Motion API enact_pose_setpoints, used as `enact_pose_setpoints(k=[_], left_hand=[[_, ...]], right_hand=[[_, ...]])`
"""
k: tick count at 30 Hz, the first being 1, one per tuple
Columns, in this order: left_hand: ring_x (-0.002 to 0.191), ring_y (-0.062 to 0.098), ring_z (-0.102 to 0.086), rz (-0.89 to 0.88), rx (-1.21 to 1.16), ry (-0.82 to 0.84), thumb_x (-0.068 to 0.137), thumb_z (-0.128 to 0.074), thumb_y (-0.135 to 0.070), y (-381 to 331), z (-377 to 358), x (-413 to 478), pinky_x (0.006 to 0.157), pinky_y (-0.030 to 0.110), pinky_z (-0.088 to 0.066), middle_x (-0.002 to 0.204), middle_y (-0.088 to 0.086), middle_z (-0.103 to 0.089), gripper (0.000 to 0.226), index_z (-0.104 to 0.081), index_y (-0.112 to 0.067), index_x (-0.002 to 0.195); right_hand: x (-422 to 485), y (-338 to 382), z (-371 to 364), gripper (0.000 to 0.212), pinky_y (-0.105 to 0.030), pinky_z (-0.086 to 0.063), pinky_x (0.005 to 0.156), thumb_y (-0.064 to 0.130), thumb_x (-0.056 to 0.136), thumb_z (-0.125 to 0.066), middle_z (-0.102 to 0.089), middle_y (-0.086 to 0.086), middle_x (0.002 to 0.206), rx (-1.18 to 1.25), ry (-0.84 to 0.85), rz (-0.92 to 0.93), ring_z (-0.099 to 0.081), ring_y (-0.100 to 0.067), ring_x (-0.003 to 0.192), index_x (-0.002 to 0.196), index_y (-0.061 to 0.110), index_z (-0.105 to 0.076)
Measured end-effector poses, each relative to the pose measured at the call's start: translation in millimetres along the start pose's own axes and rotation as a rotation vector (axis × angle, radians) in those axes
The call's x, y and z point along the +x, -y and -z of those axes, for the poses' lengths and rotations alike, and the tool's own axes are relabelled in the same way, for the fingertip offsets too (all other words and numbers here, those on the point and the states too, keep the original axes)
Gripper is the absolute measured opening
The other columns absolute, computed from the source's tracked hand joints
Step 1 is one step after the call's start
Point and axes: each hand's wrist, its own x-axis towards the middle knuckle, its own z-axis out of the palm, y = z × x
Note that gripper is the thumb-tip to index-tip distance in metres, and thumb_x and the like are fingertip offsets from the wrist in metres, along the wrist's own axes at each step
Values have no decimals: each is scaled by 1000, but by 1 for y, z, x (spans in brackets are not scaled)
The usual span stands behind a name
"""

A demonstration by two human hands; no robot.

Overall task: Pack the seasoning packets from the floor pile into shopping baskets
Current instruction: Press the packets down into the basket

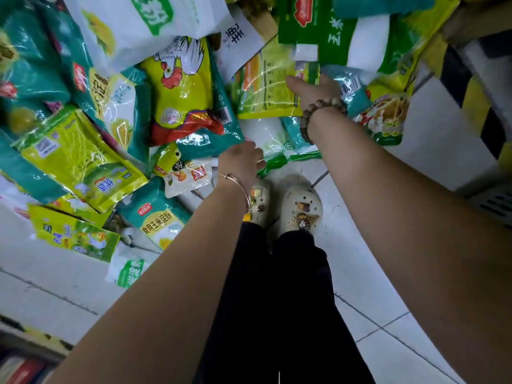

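At centre frame the left hand (240,159) curled around a green-edged packet (279,162). Beyond it, the right hand (314,91) pressed on a yellow packet (266,90), grip unclear. The pile (110,92) filled the upper frame; no basket showed, so most packing seemingly remained.

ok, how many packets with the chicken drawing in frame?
2. One large yellow chicken packet sits at the pile's centre, left of the right hand; a smaller one lies at the lower left edge. Others may be buried.
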Motion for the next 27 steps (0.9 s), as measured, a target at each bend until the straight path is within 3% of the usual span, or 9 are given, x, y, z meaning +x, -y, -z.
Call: enact_pose_setpoints(k=[2, 5, 9, 12, 15, 19, 21, 23, 27], left_hand=[[71, 7, -54, 111, -140, 42, 98, -41, -14, 2, -8, -8, 63, 21, -38, 83, -3, -55, 20, -49, -19, 81], [93, 12, -59, 207, -313, 85, 96, -48, -32, 5, -18, -20, 71, 25, -41, 106, -2, -61, 17, -54, -19, 105], [87, 11, -62, 241, -520, 164, 95, -46, -41, 0, -31, -27, 69, 26, -47, 99, -1, -65, 28, -54, -21, 113], [60, 13, -67, 268, -707, 162, 96, -48, -30, -3, -37, -28, 59, 26, -55, 78, 4, -69, 25, -60, -9, 105], [65, 24, -69, 299, -762, 223, 97, -44, -34, -2, -40, -31, 57, 34, -57, 80, 13, -71, 37, -63, -3, 98], [78, 27, -67, 286, -681, 217, 97, -43, -29, -1, -35, -37, 63, 39, -57, 97, 15, -69, 32, -57, -4, 114], [83, 28, -66, 237, -648, 153, 95, -48, -19, -2, -26, -37, 60, 40, -58, 108, 19, -66, 31, -55, -2, 119], [81, 27, -66, 182, -565, 63, 90, -57, -14, -2, -12, -34, 62, 40, -59, 112, 19, -65, 31, -57, 1, 118], [80, 26, -68, 58, -331, -108, 79, -70, -6, -8, 8, -26, 74, 41, -58, 100, 14, -69, 32, -62, 0, 110]], right_hand=[[-15, -3, 9, 75, -35, -41, 101, 38, 84, -66, -38, -5, 147, 57, -29, -37, -48, -24, 123, 146, 15, -30], [-43, -17, 23, 76, -37, -51, 92, 41, 83, -68, -45, -4, 142, 146, -50, -137, -59, -16, 95, 145, 18, -31], [-72, -37, 34, 57, -42, -52, 90, 36, 82, -69, -52, 1, 130, 337, -52, -245, -55, -19, 104, 132, 21, -46], [-85, -54, 34, 29, -28, -53, 58, 28, 85, -68, -61, 8, 99, 550, -38, -310, -57, -11, 74, 111, 24, -57], [-94, -67, 27, 14, -17, -39, 37, 27, 83, -70, -66, -5, 97, 669, -50, -420, -59, -19, 66, 91, 20, -60], [-111, -84, 23, 11, -21, -47, 43, 20, 82, -70, -69, -2, 85, 670, 57, -426, -65, -17, 64, 91, 17, -64], [-109, -92, 28, 34, -39, -58, 63, 41, 75, -74, -69, -12, 102, 574, 111, -415, -67, -28, 83, 93, 14, -66], [-93, -93, 40, 48, -49, -57, 76, 58, 70, -69, -64, -20, 108, 525, 75, -437, -65, -34, 94, 89, 14, -65], [-43, -74, 63, 32, -32, -49, 70, 49, 90, -53, -65, 0, 94, 568, 3, -387, -62, -18, 89, 98, 18, -59]])
